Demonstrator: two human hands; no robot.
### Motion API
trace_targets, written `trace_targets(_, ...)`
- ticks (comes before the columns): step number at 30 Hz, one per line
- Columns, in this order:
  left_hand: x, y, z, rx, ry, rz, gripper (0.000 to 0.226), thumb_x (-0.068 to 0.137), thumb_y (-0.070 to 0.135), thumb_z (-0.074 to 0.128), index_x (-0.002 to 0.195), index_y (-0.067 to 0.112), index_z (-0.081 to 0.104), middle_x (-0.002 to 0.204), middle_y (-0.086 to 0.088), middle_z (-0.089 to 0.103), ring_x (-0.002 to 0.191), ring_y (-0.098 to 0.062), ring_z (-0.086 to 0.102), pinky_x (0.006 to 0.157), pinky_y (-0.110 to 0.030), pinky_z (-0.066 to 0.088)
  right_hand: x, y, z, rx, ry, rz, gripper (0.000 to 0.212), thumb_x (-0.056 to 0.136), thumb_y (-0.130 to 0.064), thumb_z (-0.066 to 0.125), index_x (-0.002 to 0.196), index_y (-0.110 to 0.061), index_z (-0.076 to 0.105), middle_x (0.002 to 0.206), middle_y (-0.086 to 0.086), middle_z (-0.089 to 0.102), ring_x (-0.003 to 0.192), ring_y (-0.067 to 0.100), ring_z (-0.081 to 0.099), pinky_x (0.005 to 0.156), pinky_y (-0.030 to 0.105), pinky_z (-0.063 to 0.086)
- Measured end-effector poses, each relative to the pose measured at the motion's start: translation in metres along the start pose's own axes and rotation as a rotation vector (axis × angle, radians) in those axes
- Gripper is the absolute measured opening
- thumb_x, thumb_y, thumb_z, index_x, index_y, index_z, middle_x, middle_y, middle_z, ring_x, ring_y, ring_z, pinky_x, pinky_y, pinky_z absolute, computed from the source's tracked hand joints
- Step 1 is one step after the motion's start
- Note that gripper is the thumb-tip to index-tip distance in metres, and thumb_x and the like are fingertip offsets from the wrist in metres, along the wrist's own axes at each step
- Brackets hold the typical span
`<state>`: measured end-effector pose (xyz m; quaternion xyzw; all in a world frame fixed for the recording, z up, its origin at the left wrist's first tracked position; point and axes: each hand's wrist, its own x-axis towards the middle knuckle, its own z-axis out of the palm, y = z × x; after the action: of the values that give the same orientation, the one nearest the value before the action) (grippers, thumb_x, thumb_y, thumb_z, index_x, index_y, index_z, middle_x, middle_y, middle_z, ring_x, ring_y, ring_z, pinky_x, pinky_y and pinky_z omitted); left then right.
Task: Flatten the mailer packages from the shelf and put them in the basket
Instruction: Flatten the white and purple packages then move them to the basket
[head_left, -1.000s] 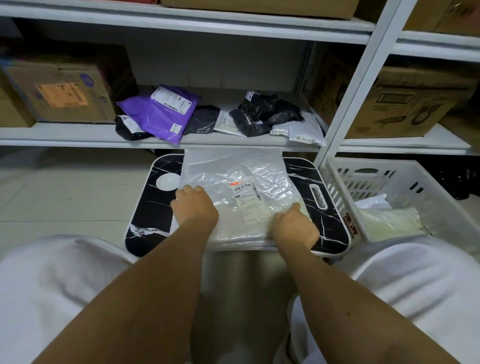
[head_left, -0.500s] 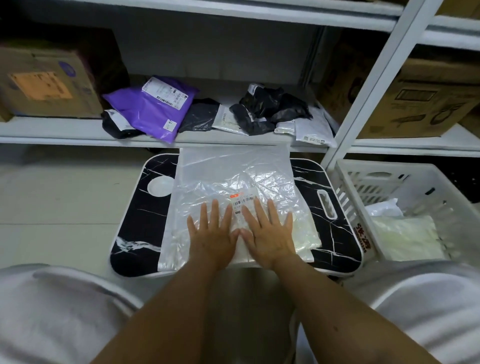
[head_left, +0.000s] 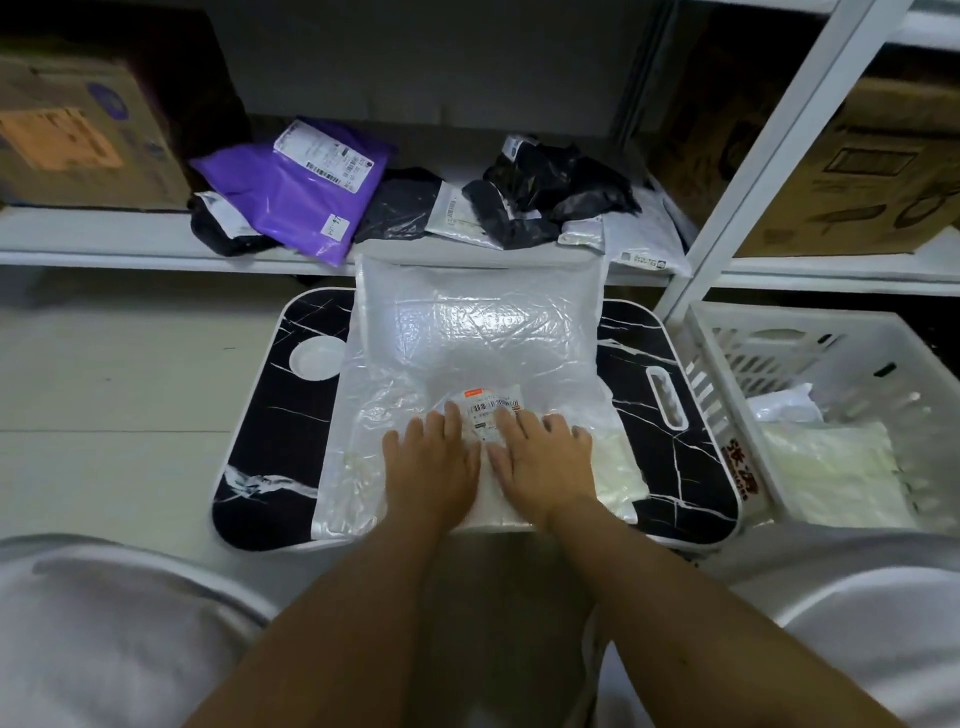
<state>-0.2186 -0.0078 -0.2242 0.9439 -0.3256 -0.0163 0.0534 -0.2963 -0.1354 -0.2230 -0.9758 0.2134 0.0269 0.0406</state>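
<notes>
A clear, crinkled plastic mailer (head_left: 478, 338) with a white barcode label lies flat on the black marble-patterned lap table (head_left: 670, 441). My left hand (head_left: 431, 462) and my right hand (head_left: 540, 457) rest side by side, palms down and fingers spread, on the mailer's near half. On the shelf (head_left: 104, 244) behind lie a purple mailer (head_left: 296, 192), several black mailers (head_left: 550, 192) and a white one (head_left: 644, 244). The white plastic basket (head_left: 727, 332) stands at the right with pale flattened mailers (head_left: 831, 467) inside.
Cardboard boxes stand on the shelf at the left (head_left: 78, 135) and right (head_left: 872, 166). A white shelf upright (head_left: 769, 156) rises between the table and the basket. Pale tiled floor (head_left: 114, 384) lies to the left. My white-clad knees fill the bottom corners.
My hands, first fisted at the mailer's near corners, came together at its middle with fingers spread flat and now press slightly farther along it. The camera tilted down a little.
</notes>
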Motion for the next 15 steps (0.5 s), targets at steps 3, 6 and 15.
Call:
trace_targets(3,0.023,0.004,-0.006,0.052,0.001,0.032,0.062,0.099,0.049,0.025,0.150,0.016,0.017,0.137,-0.002,0.049,0.119,-0.024,0.046,0.096,-0.043,0.037,0.023,0.002,-0.017,-0.085,0.069,-0.075,0.049,0.099,-0.051,0.026,0.140,-0.025,0.037,0.129,0.000,0.053,0.115,0.024,0.048,0.092,0.043,0.033)
trace_targets(6,0.038,0.004,-0.010,0.122,-0.017,0.054,0.060,0.098,0.052,0.027,0.147,0.017,0.030,0.139,-0.007,0.044,0.126,-0.026,0.039,0.103,-0.044,0.032,0.039,0.003,-0.026,-0.256,0.110,-0.135,0.041,0.098,-0.049,0.029,0.121,-0.026,0.054,0.127,0.002,0.052,0.121,0.024,0.042,0.102,0.048,0.027)
trace_targets(15,0.055,-0.010,-0.003,0.149,-0.126,0.160,0.060,0.095,0.062,0.022,0.144,0.028,0.028,0.160,-0.004,-0.016,0.146,-0.039,-0.011,0.112,-0.065,0.009,0.053,0.015,-0.006,-0.023,-0.146,0.009,0.065,0.095,-0.063,0.025,0.147,-0.025,0.023,0.162,-0.004,-0.013,0.146,0.042,-0.014,0.112,0.066,0.011)
